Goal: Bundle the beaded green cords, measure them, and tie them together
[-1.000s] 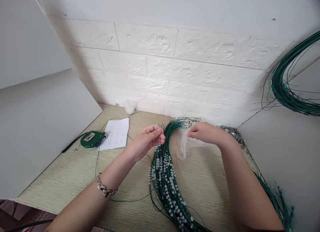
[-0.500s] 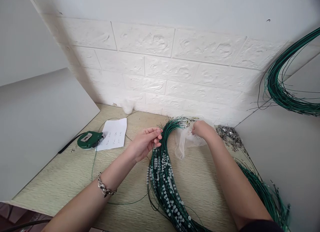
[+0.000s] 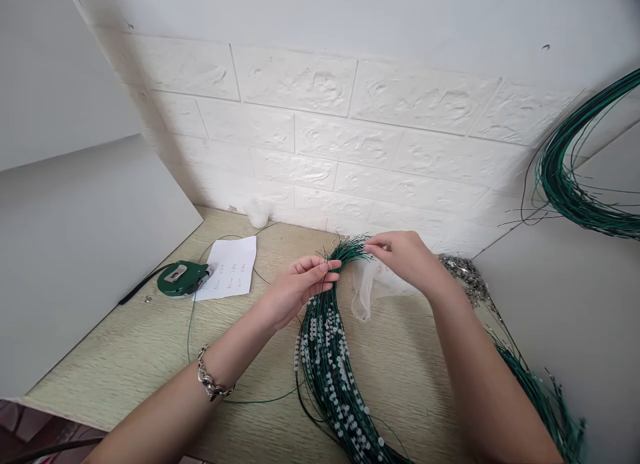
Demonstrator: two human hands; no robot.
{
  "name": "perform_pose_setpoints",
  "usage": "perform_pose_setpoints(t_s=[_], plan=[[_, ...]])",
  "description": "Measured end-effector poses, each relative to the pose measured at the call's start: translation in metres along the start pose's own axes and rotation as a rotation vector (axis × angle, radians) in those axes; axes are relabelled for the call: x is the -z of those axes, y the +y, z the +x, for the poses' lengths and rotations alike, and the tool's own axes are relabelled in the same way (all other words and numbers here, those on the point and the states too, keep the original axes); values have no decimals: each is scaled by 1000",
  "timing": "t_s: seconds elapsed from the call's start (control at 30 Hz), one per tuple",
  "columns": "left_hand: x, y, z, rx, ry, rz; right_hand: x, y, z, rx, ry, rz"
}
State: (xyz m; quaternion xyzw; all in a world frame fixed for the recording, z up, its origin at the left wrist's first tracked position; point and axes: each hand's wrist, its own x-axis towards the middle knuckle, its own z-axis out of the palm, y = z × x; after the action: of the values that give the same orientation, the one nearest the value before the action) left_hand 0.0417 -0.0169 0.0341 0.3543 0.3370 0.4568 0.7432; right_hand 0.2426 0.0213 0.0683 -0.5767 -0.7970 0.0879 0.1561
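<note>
Left hand (image 3: 299, 285) pinching wires (image 3: 344, 253) near their curved top, right hand (image 3: 407, 257) at their tips, grip unclear! White beads (image 3: 313, 327) already line many lower down; how many are bare, can't tell.

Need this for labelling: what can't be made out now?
All in the head view:
Right hand: anything pinched is too small to tell.
Plastic bag: partly hidden behind that hand.
Beaded wire bundle: cut off by the bottom edge.
Paper: writing too small to read.
Wire coil: cut off by the right edge.
</note>
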Motion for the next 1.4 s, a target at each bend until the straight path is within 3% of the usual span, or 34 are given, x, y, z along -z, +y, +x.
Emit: perform_pose_setpoints(t_s=[0.13,0.37,0.53,0.77,0.83,0.93,1.03,1.13,1.27,1.4], plan=[[-2,-1,-1,-56,6,-51,-12,-40,-10,223,192,-70],[0,-6,3,-130,55,27,-32,-48,-13,325,158,-237],[0,-5,4,-146,75,-44,-35,-48,-8,336,198,40],[1,-3,2,-155,48,-112,-37,-48,-5,136,302,503],[1,-3,2,-155,46,-130,-38,-48,-5,135,337,503],[1,-3,2,-154,56,-153,-40,-47,-5,256,380,378],[2,-3,3,-153,74,-129,-40,-47,-6,339,341,319],[2,-2,3,-152,81,-54,-33,-46,-6,246,238,386],[-1,1,-1,-133,66,51,-21,-43,-5,-20,-8,726],[-5,3,-5,-123,103,243,-21,-40,-2,-119,-130,1101]])
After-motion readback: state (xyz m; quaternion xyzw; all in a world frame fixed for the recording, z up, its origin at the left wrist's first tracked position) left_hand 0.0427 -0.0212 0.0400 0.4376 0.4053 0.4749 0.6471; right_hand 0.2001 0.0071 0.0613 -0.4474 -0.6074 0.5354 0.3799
